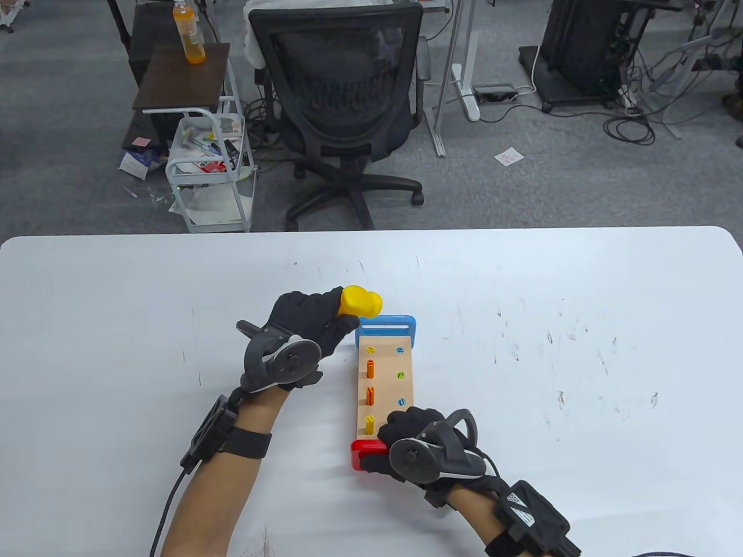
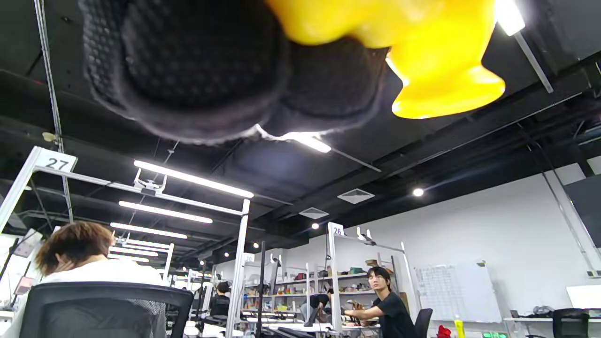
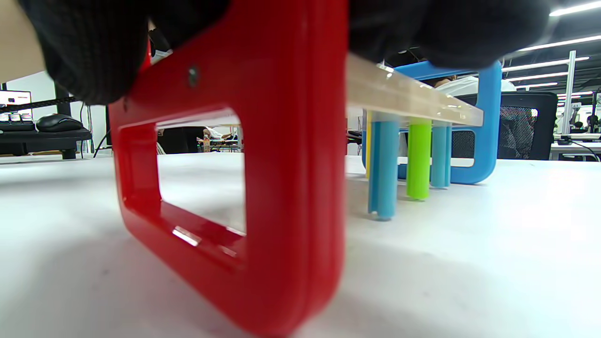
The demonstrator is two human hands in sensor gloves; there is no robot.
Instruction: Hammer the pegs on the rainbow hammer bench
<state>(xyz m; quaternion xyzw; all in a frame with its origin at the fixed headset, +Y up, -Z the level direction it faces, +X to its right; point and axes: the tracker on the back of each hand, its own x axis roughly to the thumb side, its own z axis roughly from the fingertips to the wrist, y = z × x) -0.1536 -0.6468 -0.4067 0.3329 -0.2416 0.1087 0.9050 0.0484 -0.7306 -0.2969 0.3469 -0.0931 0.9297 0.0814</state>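
The hammer bench (image 1: 385, 377) is a wooden board with a blue end (image 1: 388, 329) far and a red end (image 1: 365, 454) near. In its left row three pegs stand up: orange (image 1: 370, 367), orange (image 1: 370, 395), yellow (image 1: 370, 424). The right-row pegs (image 1: 400, 376) sit flush; their shafts hang below the board in the right wrist view (image 3: 418, 159). My left hand (image 1: 307, 328) holds the yellow hammer (image 1: 360, 301), raised left of the blue end; it also shows in the left wrist view (image 2: 422, 51). My right hand (image 1: 409, 441) grips the bench's red end (image 3: 263, 178).
The white table (image 1: 580, 348) has scuff marks on its right half. A black office chair (image 1: 342, 98) and a small white cart (image 1: 212, 168) stand beyond the far edge.
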